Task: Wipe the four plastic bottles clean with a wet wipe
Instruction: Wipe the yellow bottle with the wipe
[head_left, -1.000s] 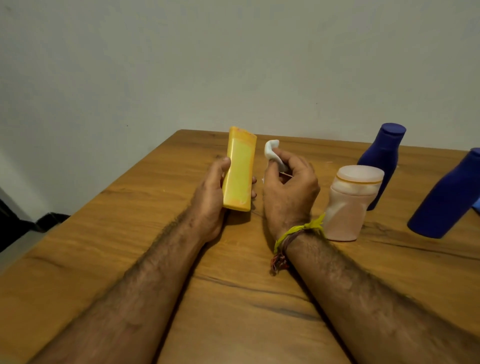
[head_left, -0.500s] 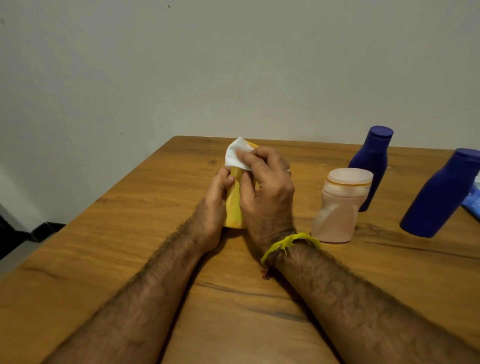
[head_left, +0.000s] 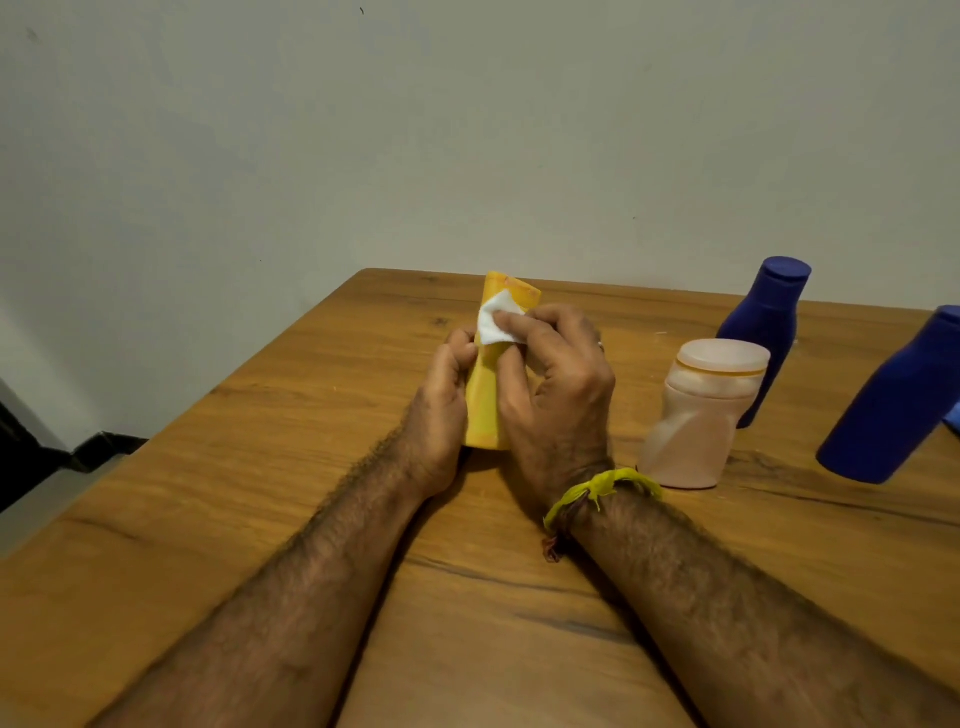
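Observation:
A flat yellow bottle (head_left: 485, 410) stands upright at the middle of the wooden table (head_left: 260, 467). My left hand (head_left: 441, 415) grips its left side. My right hand (head_left: 558, 395) pinches a white wet wipe (head_left: 496, 319) and presses it against the bottle's upper front. To the right stands a pale pink bottle (head_left: 701, 415) with a wide cap. Behind it is a dark blue bottle (head_left: 766, 322). A second dark blue bottle (head_left: 898, 405) leans at the right edge of the view.
A plain wall rises behind the table's far edge. A yellow thread band (head_left: 597, 491) circles my right wrist. Off the table's left edge, dark floor shows. A light blue object (head_left: 953, 415) peeks in at the far right.
My right hand brought the wipe from beside the yellow bottle onto its top, then slid it slightly down the front. My left hand kept its grip on the bottle.

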